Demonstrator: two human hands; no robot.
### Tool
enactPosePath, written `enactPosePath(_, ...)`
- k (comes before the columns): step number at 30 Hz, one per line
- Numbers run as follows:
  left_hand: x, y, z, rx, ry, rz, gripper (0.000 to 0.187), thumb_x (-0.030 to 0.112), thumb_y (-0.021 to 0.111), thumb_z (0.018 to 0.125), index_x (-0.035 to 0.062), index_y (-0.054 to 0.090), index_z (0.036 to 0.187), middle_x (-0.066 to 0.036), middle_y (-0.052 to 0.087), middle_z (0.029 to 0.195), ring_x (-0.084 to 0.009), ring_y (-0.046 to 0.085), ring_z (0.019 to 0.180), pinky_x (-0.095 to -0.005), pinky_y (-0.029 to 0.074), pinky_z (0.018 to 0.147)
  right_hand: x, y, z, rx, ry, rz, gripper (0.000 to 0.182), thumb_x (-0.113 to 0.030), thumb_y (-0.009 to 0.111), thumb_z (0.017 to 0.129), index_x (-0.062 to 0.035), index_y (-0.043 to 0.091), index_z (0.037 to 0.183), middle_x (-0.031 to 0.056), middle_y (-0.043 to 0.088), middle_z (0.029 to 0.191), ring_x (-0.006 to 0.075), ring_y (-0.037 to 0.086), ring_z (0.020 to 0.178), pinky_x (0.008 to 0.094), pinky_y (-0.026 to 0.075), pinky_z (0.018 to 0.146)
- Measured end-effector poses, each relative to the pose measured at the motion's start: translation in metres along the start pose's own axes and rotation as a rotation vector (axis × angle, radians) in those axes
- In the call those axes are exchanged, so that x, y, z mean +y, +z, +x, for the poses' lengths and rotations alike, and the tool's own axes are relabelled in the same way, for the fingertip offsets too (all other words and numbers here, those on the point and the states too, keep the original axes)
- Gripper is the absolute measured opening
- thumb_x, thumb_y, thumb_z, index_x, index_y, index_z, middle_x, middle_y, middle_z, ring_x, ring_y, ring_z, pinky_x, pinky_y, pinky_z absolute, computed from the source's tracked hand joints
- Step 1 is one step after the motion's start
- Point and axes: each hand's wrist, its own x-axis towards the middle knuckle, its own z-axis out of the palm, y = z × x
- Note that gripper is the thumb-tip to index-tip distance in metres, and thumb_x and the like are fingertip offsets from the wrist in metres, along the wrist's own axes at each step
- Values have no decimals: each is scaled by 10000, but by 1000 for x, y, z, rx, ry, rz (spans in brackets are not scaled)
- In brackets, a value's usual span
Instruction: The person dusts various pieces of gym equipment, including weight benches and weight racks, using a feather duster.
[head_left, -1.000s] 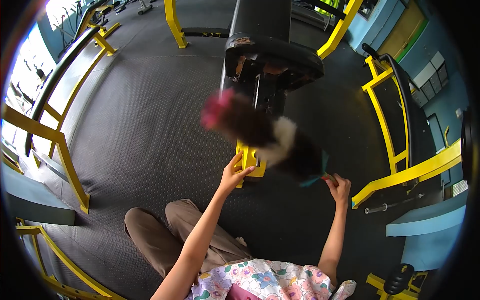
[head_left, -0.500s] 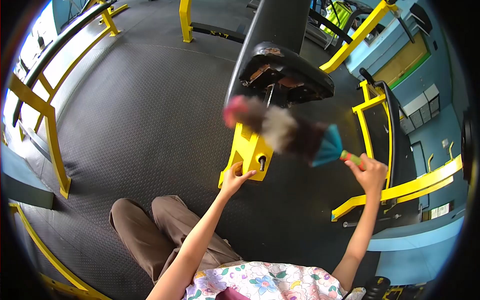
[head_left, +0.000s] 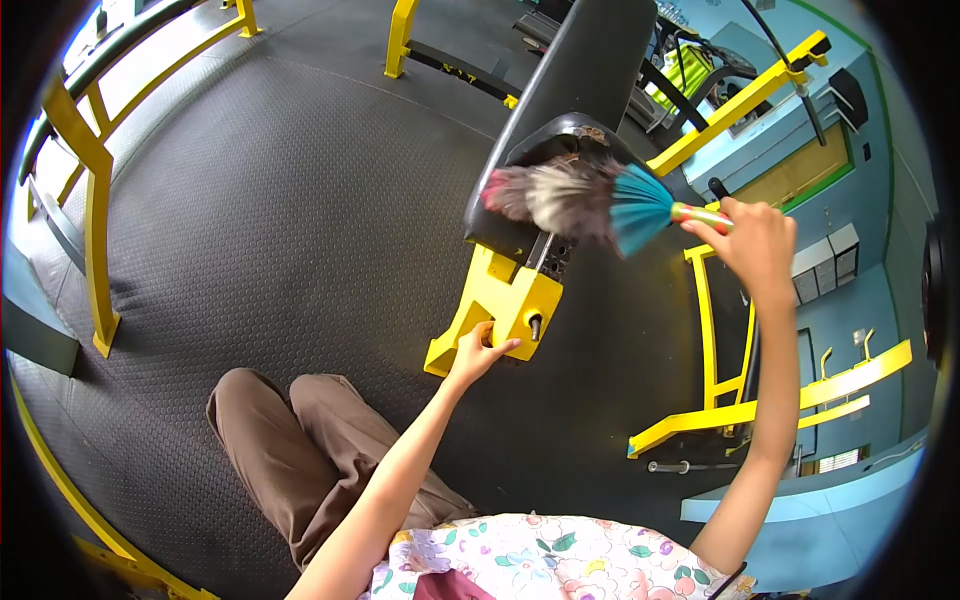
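Held in my right hand [head_left: 752, 242] is the red and green handle of a feather duster [head_left: 565, 200], with blue, white, dark and pink feathers. The feathers lie across the worn end of a black padded bench [head_left: 570, 80], hiding part of it; whether they touch it I cannot tell. My left hand [head_left: 484, 352] grips the lower edge of the bench's yellow metal frame [head_left: 505, 300], thumb over the front and fingers partly hidden behind. A metal pin sticks out of the frame beside the thumb.
Yellow-framed gym equipment stands at the left [head_left: 95, 200] and right [head_left: 770, 410]. A metal bar [head_left: 690, 467] lies on the black textured floor [head_left: 290, 220] at the right. At the back right is a blue wall with grey cabinets [head_left: 825, 265].
My right hand and the duster have moved up, the feathers going from above the yellow frame to the pad's end. The view has shifted slightly. My left hand keeps its grip.
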Motion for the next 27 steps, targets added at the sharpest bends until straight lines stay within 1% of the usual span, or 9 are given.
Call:
enactPosePath(4, -8, 0, 6, 26, 60, 20, 686, 408, 740, 646, -92, 520, 1061, -202, 609, 958, -244, 603, 890, -310, 463, 797, -3, -30, 9, -9, 173, 28, 499, -581, 628, 639, -82, 627, 635, 102, 585, 568, 276, 603, 570, 355, 452, 509)
enactPosePath(10, -12, 0, 6, 19, 82, 64, 715, 446, 739, 626, -92, 521, 1043, -214, 610, 942, -265, 607, 876, -328, 470, 769, 5, -34, -6, -209, 120, 91, 510, -565, 649, 621, -68, 674, 729, 120, 603, 607, 277, 605, 617, 374, 454, 556)
enactPosePath(12, -11, -1, 6, 15, 85, 57, 714, 446, 741, 623, -93, 521, 1036, -220, 609, 937, -276, 607, 875, -330, 470, 768, 27, -18, -16, -171, 243, 95, 537, -580, 641, 618, -55, 670, 724, 128, 600, 621, 295, 598, 627, 378, 452, 574)
enactPosePath(14, -4, -6, 7, -50, 36, 105, 719, 445, 740, 625, -94, 516, 1046, -224, 607, 941, -279, 607, 877, -329, 472, 766, 59, -18, -33, -383, 460, 162, 578, -597, 640, 602, -27, 645, 693, 151, 592, 657, 316, 585, 674, 371, 441, 615)
enactPosePath(15, -1, -7, 7, -52, 35, 103, 719, 445, 740, 625, -94, 516, 1046, -224, 607, 941, -279, 607, 877, -329, 472, 766, 73, -17, -54, -275, 447, 228, 584, -590, 640, 606, -9, 615, 653, 142, 580, 647, 316, 569, 661, 365, 426, 598)
enactPosePath(17, 1, -7, 6, -66, 14, 62, 725, 451, 735, 628, -95, 512, 1050, -226, 606, 942, -283, 608, 870, -329, 475, 761, 102, -12, -85, -325, 503, 231, 561, -535, 683, 622, 18, 588, 604, 127, 554, 621, 251, 535, 615, 365, 409, 586)
enactPosePath(21, -8, -4, 7, -11, 72, 107, 731, 442, 742, 623, -91, 507, 1064, -213, 611, 937, -253, 617, 847, -322, 484, 737, 114, -12, -135, -423, 607, 171, 508, -471, 694, 654, 21, 579, 605, 107, 490, 525, 227, 477, 524, 343, 383, 535)
enactPosePath(23, -7, -4, 8, -34, 35, 75, 721, 427, 747, 627, -85, 505, 1072, -195, 609, 953, -232, 608, 859, -312, 478, 752, 131, -15, -169, -301, 593, 219, 453, -410, 694, 677, 25, 581, 613, 99, 460, 486, 199, 415, 467, 315, 353, 496)
enactPosePath(27, -8, -2, 7, 3, 15, 35, 707, 402, 768, 611, -77, 518, 1067, -176, 606, 978, -213, 598, 883, -304, 467, 793, 76, -102, -141, -401, 569, 237, 352, -326, 692, 682, 16, 608, 674, 106, 520, 538, 167, 423, 468, 296, 358, 497)
